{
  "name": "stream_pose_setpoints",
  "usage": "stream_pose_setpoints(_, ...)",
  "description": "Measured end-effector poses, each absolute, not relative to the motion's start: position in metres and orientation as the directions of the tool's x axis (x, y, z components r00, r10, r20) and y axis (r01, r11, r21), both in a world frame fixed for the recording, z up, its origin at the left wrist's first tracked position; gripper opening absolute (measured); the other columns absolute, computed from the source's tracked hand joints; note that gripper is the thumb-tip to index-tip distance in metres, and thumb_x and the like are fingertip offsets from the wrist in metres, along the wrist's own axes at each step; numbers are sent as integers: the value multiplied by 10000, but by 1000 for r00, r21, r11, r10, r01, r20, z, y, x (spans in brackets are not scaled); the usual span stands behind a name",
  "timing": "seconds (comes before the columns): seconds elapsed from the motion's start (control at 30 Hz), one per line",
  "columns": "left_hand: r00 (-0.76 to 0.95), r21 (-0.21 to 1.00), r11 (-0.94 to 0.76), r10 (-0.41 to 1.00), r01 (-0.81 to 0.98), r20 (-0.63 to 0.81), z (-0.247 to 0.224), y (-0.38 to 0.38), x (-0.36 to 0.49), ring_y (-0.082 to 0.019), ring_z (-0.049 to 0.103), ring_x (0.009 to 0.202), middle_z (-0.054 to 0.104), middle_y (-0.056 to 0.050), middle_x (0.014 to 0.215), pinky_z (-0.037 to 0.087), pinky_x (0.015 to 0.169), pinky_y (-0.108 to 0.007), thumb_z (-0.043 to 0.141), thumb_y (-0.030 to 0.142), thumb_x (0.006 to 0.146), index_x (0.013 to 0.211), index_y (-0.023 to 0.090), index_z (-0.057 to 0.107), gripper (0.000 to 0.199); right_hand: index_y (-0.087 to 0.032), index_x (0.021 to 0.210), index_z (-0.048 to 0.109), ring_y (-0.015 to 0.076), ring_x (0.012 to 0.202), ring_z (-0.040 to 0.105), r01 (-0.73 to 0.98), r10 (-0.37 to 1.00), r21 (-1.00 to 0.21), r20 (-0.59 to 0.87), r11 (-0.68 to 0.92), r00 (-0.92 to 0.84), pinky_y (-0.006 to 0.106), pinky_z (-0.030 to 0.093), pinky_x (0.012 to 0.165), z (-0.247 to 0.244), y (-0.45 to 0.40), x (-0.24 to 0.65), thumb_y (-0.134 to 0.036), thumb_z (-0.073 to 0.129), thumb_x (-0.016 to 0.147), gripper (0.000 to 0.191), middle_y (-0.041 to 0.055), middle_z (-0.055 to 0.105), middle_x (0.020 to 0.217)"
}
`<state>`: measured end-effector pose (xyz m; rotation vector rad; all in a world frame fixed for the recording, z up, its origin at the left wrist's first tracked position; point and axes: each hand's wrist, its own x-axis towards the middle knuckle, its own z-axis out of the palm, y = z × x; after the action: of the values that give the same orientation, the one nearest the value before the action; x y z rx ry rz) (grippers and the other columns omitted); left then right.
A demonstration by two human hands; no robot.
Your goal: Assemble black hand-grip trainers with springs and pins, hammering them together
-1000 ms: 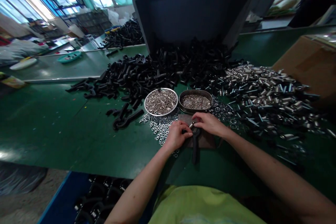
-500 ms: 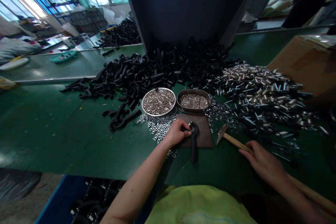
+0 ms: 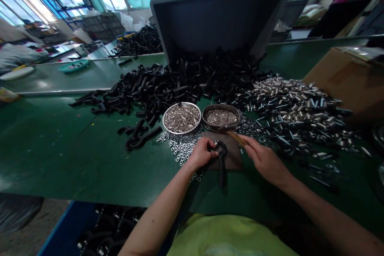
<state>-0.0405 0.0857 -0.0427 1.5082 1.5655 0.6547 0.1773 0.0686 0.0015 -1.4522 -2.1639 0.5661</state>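
Note:
My left hand (image 3: 204,153) is closed on the curved head of a black plastic handle (image 3: 221,164), its fingers around the end of it. A small shiny metal piece (image 3: 216,143) shows at the fingertips. The handle lies on a dark square plate (image 3: 232,152), its straight end reaching past the near edge. My right hand (image 3: 260,156) grips the wooden shaft of a hammer (image 3: 239,139). The hammer's head is raised over the far part of the plate, just above the handle's curved end, apart from it. Small metal nuts (image 3: 180,148) lie loose beside my left hand.
Behind the plate stand a round dish (image 3: 182,118) of metal pins and an oval tin (image 3: 221,117) of small parts. Black handles (image 3: 144,88) heap before a tipped grey bin (image 3: 222,20). Metal fittings (image 3: 300,104) pile up at right by a cardboard box (image 3: 348,80).
My right hand has brought the hammer leftward and up from the table to above the plate. My left hand and the black handle have stayed in place.

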Motion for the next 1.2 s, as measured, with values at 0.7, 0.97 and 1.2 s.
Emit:
stream_pose_setpoints(0.7,18,542,-61,996,838,84,-59,20,-43,-208,523,872,559,-53,905,441,780,-339,557,237,819,899,201,490,110,-220,1189,512,200,674,677,719,905,-553,202,421,-374,299,515,605,-1,29,182,-319,327,934,330,74,706,889)
stream_pose_setpoints(0.97,28,516,-62,997,854,72,-59,24,-42,-209,524,874,562,-60,910,437,776,-335,533,214,809,878,200,486,84,-188,1236,456,196,784,691,723,893,-525,231,449,-387,272,506,629,11,31,170,-269,296,944,343,98,705,975)
stream_pose_setpoints(1.2,45,518,-45,999,854,13,-55,26,-42,-232,536,867,579,-86,902,436,758,-350,518,248,810,865,194,495,80,-272,1234,501,207,739,697,847,905,-374,-42,378,-423,273,489,561,-17,40,176,-289,330,944,337,31,727,943)
